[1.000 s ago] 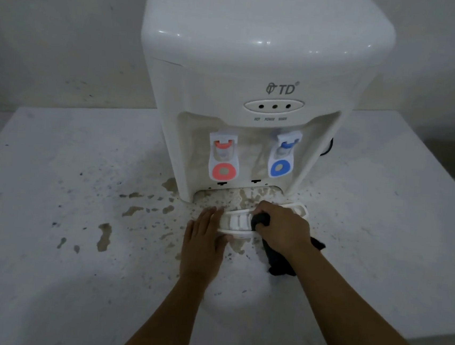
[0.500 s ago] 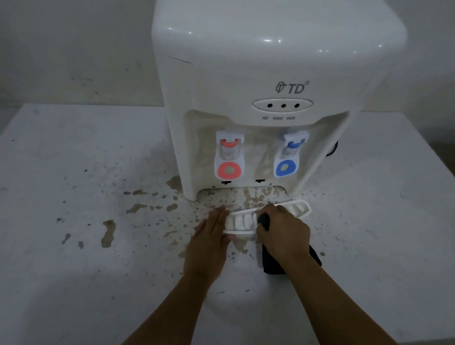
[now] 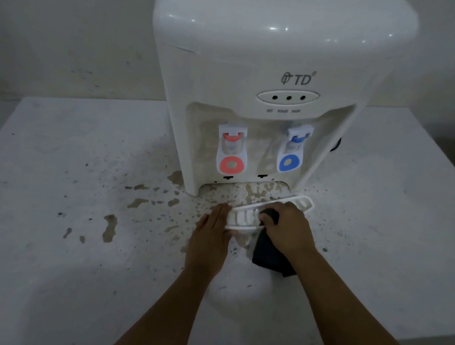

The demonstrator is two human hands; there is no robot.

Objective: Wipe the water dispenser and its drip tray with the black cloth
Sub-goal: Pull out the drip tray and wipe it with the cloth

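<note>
A white water dispenser with a red tap and a blue tap stands at the back of a white table. Its white drip tray is pulled out in front of the base, tilted up on its left end. My left hand has straight fingers pressed against the tray's left end, thumb under its edge. My right hand grips the black cloth and presses it on the tray's middle. The cloth's loose end hangs onto the table under my wrist.
Brown dried stains and speckles spread over the table left of the dispenser and in the empty slot under the taps. The table's front edge runs at the lower right. A wall stands close behind.
The view has shifted so the dispenser sits further right and lower. My right hand with the cloth has slid slightly along the tray, whose left end has lifted a little. The left hand keeps its place.
</note>
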